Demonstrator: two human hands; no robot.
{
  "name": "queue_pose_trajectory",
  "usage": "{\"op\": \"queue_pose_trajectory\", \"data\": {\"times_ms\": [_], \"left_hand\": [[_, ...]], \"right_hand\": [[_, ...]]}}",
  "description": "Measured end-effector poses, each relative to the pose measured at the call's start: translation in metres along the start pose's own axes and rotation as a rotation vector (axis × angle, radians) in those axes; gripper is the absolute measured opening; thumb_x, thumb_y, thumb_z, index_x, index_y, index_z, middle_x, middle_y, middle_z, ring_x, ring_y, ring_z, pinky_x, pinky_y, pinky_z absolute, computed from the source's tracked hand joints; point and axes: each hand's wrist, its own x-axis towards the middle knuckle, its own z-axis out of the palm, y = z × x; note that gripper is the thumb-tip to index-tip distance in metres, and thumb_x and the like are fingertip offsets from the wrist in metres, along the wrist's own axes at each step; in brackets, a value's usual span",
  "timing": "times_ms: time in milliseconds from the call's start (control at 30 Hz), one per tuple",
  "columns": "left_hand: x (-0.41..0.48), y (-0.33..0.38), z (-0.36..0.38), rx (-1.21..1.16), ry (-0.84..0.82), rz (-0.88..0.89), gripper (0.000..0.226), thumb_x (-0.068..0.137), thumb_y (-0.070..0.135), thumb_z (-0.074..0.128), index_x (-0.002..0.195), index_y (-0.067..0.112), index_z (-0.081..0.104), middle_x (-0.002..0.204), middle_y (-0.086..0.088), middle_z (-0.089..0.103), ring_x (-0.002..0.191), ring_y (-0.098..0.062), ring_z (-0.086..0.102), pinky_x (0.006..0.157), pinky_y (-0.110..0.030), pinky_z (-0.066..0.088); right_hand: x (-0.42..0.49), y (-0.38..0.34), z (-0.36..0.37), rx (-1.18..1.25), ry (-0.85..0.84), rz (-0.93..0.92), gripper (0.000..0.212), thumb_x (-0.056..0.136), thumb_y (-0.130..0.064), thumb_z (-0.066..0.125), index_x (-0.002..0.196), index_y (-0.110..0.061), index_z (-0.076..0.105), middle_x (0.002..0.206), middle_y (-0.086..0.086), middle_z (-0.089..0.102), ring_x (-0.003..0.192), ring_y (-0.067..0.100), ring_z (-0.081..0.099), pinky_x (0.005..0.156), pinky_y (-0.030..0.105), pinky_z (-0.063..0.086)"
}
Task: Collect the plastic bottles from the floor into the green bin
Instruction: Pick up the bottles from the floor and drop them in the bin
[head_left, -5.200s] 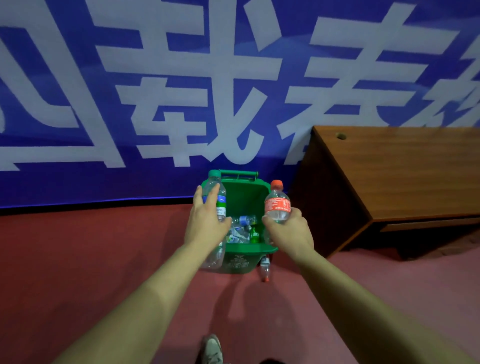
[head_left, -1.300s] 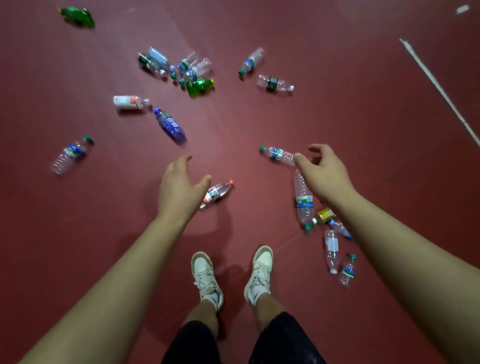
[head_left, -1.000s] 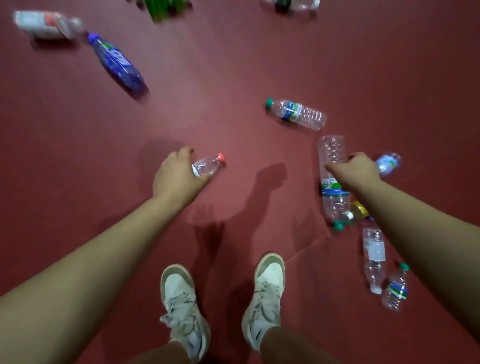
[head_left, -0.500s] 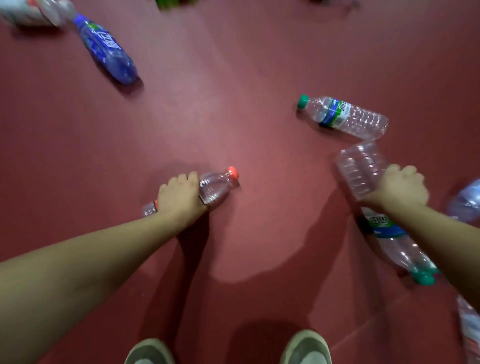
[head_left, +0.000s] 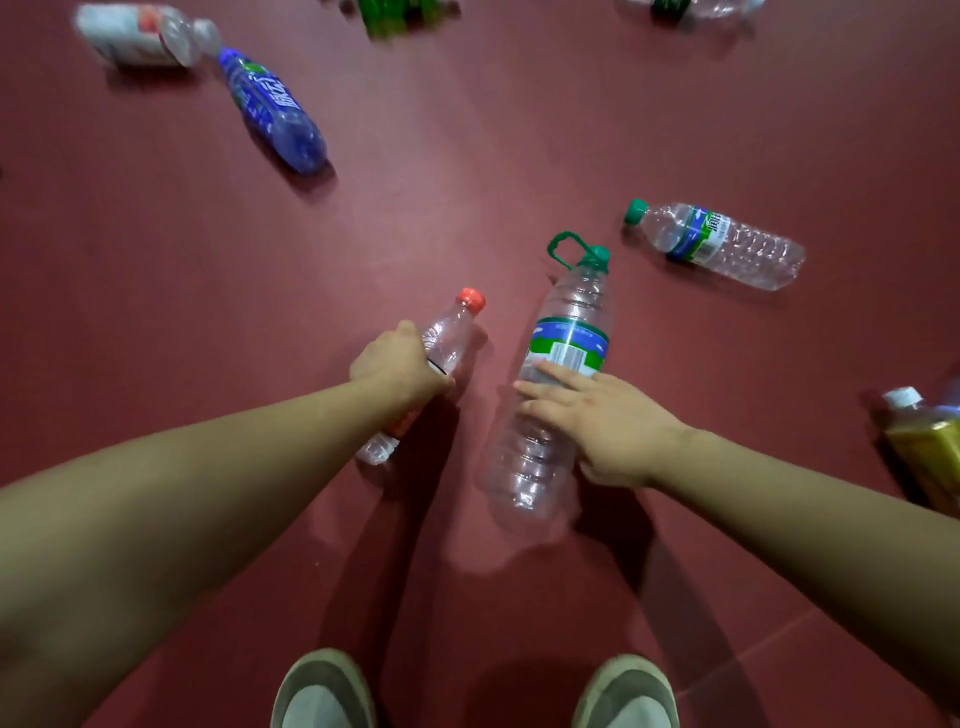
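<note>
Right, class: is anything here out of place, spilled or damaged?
Out of place, yes: a blue bottle, a green-capped clear bottle and a yellow bottle lie on their sides on the red floor. No spill or crushing shows. The left hand grips a red-capped bottle, the right hand a large handled bottle.

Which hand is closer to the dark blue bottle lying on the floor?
Left. The left hand, gripping the red-capped bottle, is toward the person and right of the dark blue bottle; the right hand, holding the large green-capped bottle, lies farther right.
</note>
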Motion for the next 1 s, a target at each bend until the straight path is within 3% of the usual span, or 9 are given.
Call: {"op": "queue_pose_trajectory", "data": {"times_ms": [67,100,167,200,300,367,533,667,1000], "left_hand": [[-0.001,0.002,0.001,-0.032,-0.022,-0.02,0.063,0.06,0.046,0.077,0.106,0.014,0.046,0.101,-0.006,0.062,0.094,-0.031,0.062,0.066,-0.033,0.044],[-0.002,0.004,0.002,-0.052,-0.038,-0.025,0.063,0.06,0.045,0.078,0.104,0.015,0.045,0.1,-0.006,0.061,0.092,-0.031,0.062,0.065,-0.033,0.044],[-0.002,0.008,0.004,-0.076,-0.05,-0.021,0.062,0.058,0.045,0.078,0.099,0.016,0.042,0.096,-0.004,0.059,0.09,-0.03,0.062,0.064,-0.033,0.045],[-0.001,0.01,0.005,-0.074,-0.044,-0.02,0.062,0.058,0.045,0.078,0.099,0.016,0.041,0.095,-0.003,0.058,0.09,-0.03,0.062,0.064,-0.033,0.045],[0.002,0.015,0.005,-0.066,-0.022,-0.037,0.062,0.06,0.044,0.077,0.103,0.015,0.043,0.101,-0.006,0.06,0.096,-0.032,0.062,0.067,-0.033,0.045],[0.004,0.016,0.008,-0.099,-0.022,-0.058,0.061,0.061,0.043,0.076,0.105,0.015,0.044,0.106,-0.008,0.061,0.098,-0.033,0.062,0.068,-0.033,0.044],[0.0,0.014,0.001,-0.279,-0.017,-0.124,0.062,0.068,0.042,0.073,0.113,0.012,0.043,0.113,-0.011,0.06,0.104,-0.034,0.059,0.072,-0.032,0.041],[-0.059,0.013,-0.062,-0.464,0.039,-0.209,0.064,0.072,0.043,0.074,0.118,0.009,0.046,0.115,-0.012,0.06,0.104,-0.033,0.059,0.074,-0.031,0.04],[-0.355,-0.065,-0.433,-0.762,0.236,-0.475,0.065,0.072,0.042,0.077,0.117,0.008,0.046,0.117,-0.015,0.06,0.105,-0.033,0.059,0.076,-0.032,0.041]], "right_hand": [[-0.001,-0.002,-0.002,0.2,0.163,0.144,0.049,0.072,-0.029,0.041,0.114,-0.022,0.066,0.135,-0.004,0.061,0.138,0.027,0.043,0.102,0.043,0.046],[0.001,-0.004,-0.001,0.239,0.287,0.235,0.04,0.074,-0.033,0.042,0.102,-0.021,0.068,0.123,-0.002,0.067,0.129,0.028,0.051,0.096,0.046,0.05],[0.009,-0.006,0.005,0.252,0.502,0.526,0.037,0.075,-0.046,0.056,0.099,-0.019,0.066,0.119,0.004,0.062,0.116,0.031,0.051,0.09,0.047,0.049],[0.015,-0.01,0.006,0.286,0.527,0.734,0.054,0.072,-0.055,0.064,0.112,-0.018,0.062,0.128,0.009,0.053,0.12,0.033,0.045,0.095,0.047,0.046],[0.033,-0.02,0.005,0.654,0.331,1.254,0.12,0.057,-0.064,0.083,0.148,-0.013,0.022,0.147,0.018,0.029,0.134,0.037,0.032,0.107,0.046,0.035],[0.046,-0.02,0.004,0.91,0.279,1.376,0.131,0.057,-0.056,0.088,0.151,-0.012,0.009,0.141,0.019,0.038,0.129,0.038,0.044,0.103,0.045,0.041],[0.053,-0.035,-0.013,0.901,0.407,1.301,0.12,0.061,-0.039,0.085,0.151,-0.018,0.01,0.132,0.015,0.048,0.116,0.037,0.055,0.096,0.041,0.047],[0.036,-0.084,-0.1,0.87,0.395,1.173,0.119,0.06,-0.043,0.084,0.151,-0.02,0.011,0.132,0.013,0.049,0.116,0.034,0.055,0.099,0.041,0.047],[-0.014,-0.308,-0.489,0.738,0.222,0.756,0.124,0.062,-0.05,0.085,0.153,-0.02,0.006,0.139,0.011,0.047,0.122,0.033,0.053,0.094,0.041,0.045]]}}
